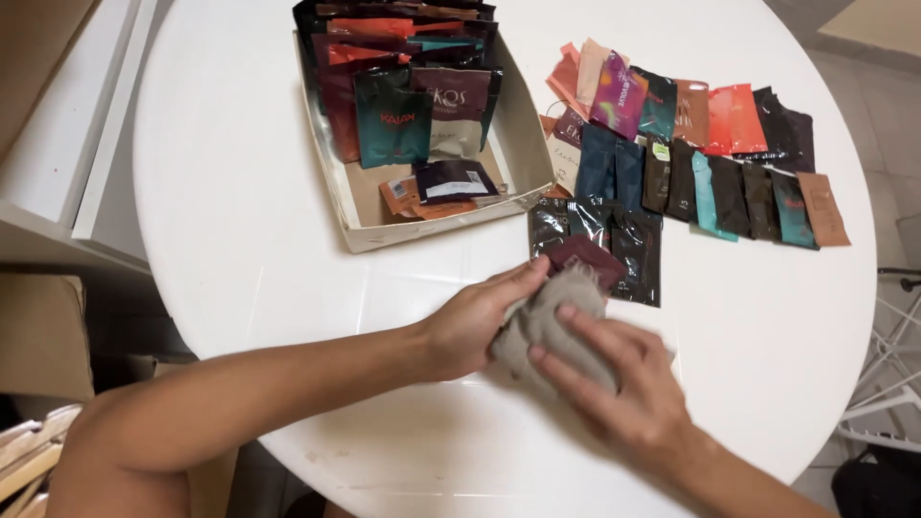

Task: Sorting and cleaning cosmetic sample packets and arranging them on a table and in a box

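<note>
My left hand [475, 321] and my right hand [624, 379] both grip a bunched grey-brown cloth [552, 321] on the white round table [249, 221]. A dark maroon sachet [587, 257] pokes out from under the cloth's far end, touching it. Just beyond lie three glossy black sachets [600, 235] side by side.
An open cream cardboard box [523, 134] at the back holds several upright sachets and a few lying flat. To its right, rows of several coloured sachets [710, 158] are spread on the table. A white shelf unit [67, 144] stands left; a white rack [892, 384] right.
</note>
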